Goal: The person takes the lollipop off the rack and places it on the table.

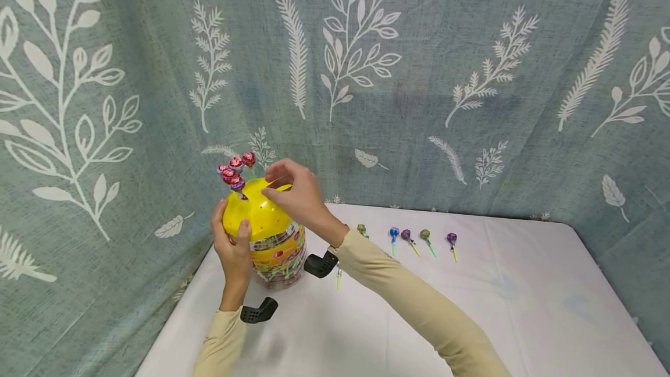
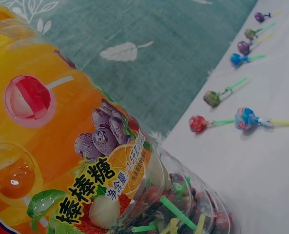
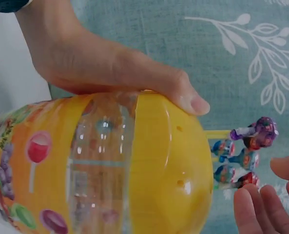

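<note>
A clear plastic lollipop jar (image 1: 277,252) with a printed fruit label and a domed yellow lid (image 1: 262,214) stands at the left of the table. My left hand (image 1: 234,249) grips it at the lid, thumb on the near side. Several wrapped lollipops (image 1: 230,174) stick up from small holes in the lid; in the right wrist view, a purple lollipop (image 3: 261,134) and others show beyond the dome. My right hand (image 1: 298,191) hovers by the lid's top, thumb and fingers apart with nothing seen between them. Its fingertips (image 3: 249,204) are close to a red lollipop (image 3: 248,179).
Loose lollipops lie on the white tablecloth (image 1: 513,295) right of the jar, among them a blue lollipop (image 1: 394,233) and a purple lollipop (image 1: 452,238). Nearer the jar are a red lollipop (image 2: 199,124) and a blue-and-red one. A leaf-patterned curtain (image 1: 392,103) hangs behind.
</note>
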The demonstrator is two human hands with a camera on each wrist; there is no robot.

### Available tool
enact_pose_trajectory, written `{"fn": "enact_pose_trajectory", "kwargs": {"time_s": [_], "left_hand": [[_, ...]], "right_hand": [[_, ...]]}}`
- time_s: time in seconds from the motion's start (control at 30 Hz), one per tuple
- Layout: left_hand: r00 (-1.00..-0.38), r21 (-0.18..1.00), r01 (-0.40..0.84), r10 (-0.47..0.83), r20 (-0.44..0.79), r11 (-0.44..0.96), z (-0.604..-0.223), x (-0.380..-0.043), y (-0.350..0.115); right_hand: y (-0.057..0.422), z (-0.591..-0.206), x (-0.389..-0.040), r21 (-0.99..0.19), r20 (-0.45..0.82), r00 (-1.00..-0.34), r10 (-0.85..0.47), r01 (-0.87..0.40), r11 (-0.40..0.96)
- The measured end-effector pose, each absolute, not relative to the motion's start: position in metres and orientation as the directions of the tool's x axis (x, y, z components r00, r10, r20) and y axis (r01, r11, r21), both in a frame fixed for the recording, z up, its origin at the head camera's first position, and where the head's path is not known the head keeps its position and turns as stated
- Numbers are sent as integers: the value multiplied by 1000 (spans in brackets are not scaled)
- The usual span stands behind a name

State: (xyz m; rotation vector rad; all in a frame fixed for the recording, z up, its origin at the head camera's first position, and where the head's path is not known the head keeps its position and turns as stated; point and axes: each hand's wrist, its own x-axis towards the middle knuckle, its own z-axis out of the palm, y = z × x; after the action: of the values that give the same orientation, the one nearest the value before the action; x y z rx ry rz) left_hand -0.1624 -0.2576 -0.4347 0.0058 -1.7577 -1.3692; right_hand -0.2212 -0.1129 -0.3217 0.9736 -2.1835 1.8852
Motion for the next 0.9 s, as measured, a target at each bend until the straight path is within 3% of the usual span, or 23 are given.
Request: {"fn": "enact_pose_trajectory", "kwargs": {"time_s": [0.27, 0.6, 0.9], "left_hand": [[-634, 805, 467, -496, 594, 366, -454, -177, -269], [-619, 788, 493, -488, 615, 368, -429, -161, -253], [-601, 782, 505, -501, 623, 366, -453, -172, -265]], "right_hand": [[-133, -309, -225, -821, 483, -745, -460, -568, 59], [-145, -319, -219, -797, 461, -679, -572, -600, 70], [-153, -328, -212, -776, 511, -702, -497, -625, 83]]}}
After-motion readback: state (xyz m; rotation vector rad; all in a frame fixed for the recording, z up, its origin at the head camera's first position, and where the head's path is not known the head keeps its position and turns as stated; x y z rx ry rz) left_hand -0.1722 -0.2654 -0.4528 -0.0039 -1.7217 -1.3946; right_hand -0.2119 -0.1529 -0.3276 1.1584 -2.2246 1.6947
